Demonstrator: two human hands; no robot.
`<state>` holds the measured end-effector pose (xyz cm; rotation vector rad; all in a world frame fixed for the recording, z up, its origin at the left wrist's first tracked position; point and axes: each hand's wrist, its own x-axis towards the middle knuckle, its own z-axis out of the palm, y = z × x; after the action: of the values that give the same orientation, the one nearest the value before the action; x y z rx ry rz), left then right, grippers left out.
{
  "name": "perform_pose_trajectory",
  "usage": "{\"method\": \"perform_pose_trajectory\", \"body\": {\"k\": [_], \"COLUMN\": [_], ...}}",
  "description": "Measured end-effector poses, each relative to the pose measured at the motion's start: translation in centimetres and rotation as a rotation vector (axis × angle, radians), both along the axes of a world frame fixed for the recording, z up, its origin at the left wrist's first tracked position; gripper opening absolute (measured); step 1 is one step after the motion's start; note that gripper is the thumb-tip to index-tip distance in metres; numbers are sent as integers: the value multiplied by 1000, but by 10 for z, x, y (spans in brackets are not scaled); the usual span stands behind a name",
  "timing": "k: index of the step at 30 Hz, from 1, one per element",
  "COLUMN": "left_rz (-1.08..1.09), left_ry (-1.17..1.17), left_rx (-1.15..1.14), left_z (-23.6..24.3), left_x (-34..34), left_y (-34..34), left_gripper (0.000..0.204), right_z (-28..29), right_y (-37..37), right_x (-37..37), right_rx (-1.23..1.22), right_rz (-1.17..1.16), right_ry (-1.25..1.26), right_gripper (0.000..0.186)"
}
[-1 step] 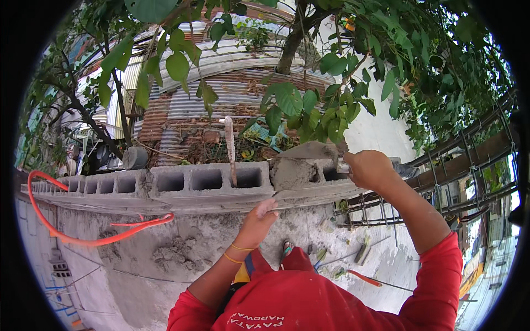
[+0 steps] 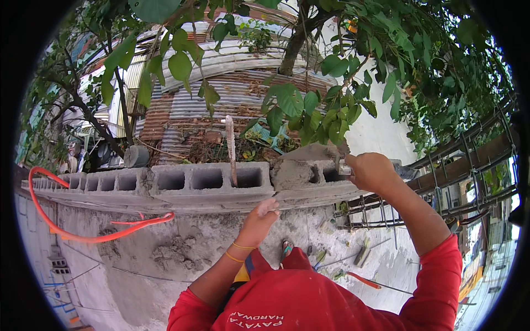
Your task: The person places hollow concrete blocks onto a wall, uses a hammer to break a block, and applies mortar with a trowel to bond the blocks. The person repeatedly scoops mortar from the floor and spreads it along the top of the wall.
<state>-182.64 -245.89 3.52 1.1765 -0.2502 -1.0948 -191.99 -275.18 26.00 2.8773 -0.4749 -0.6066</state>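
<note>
My right hand [image 2: 371,172] is closed around the handle of a trowel [image 2: 344,167] at the right part of the block wall. Wet grey mortar [image 2: 295,172] lies over the top of a hollow concrete block [image 2: 333,175] there, partly covering its cells. The trowel's blade is hard to tell from the mortar. My left hand [image 2: 261,216] is held low by the near face of the wall, with nothing in it. Its fingers are loosely extended and smeared with grey. A bare hollow block [image 2: 210,181] stands left of the mortar, with an upright rusty bar [image 2: 231,151] in one cell.
An orange hose [image 2: 105,240] loops over the wall at the left. Steel rebar cages [image 2: 441,179] jut out at the right. Mortar lumps [image 2: 179,252] lie on the ground below. Leafy branches [image 2: 331,105] hang over the far side, above rusty corrugated sheets [image 2: 221,99].
Almost nothing differs. The view has shifted very slightly, and both hands keep their places.
</note>
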Motion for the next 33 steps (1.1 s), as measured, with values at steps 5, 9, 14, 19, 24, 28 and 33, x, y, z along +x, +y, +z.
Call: {"method": "perform_pose_trajectory", "body": {"k": [5, 9, 14, 19, 24, 28, 33], "left_rz": [94, 192, 343, 456, 464, 414, 322], "left_ry": [127, 151, 294, 384, 399, 388, 377], "left_rx": [85, 83, -3, -2, -33, -36, -22], "left_z": [0, 2, 7, 13, 9, 3, 5], "left_x": [-18, -22, -35, -44, -48, -41, -30], "left_y": [-22, -36, -60, -64, -58, -47, -43], "left_gripper": [59, 61, 55, 48, 46, 46, 47], "right_z": [15, 20, 16, 49, 50, 37, 60], "right_y": [-26, -24, -12, -35, -25, 7, 16], "right_x": [-39, -48, -40, -36, 21, 71, 77], "right_rx": [106, 65, 27, -186, -304, -402, -431], "right_rz": [115, 122, 236, 405, 736, 818, 838], "right_ry": [-87, -167, -14, -102, -168, -94, -71], "right_gripper": [44, 49, 35, 27, 20, 12, 11]}}
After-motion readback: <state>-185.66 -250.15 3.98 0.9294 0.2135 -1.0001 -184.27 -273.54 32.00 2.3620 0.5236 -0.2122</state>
